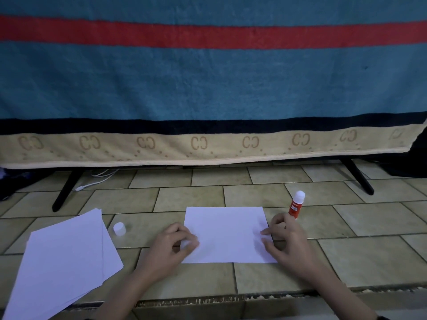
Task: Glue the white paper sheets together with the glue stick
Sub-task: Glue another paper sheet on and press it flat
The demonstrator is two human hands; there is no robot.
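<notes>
A white paper sheet (227, 234) lies flat on the tiled floor in front of me. My left hand (172, 244) covers its left edge with curled fingers and seems to pinch it; the fingertips are blurred. My right hand (285, 239) rests at the right edge, with index finger and thumb laid on top of the sheet. A red glue stick (296, 205) with a white tip stands upright just beyond my right hand, apart from it. Its white cap (119, 228) sits on the floor left of the sheet.
A loose stack of white sheets (62, 259) lies at the lower left. Behind the work area a blue, red and beige towel (208, 88) hangs over a stand with black legs (65, 188). A white cable (97, 179) runs under it.
</notes>
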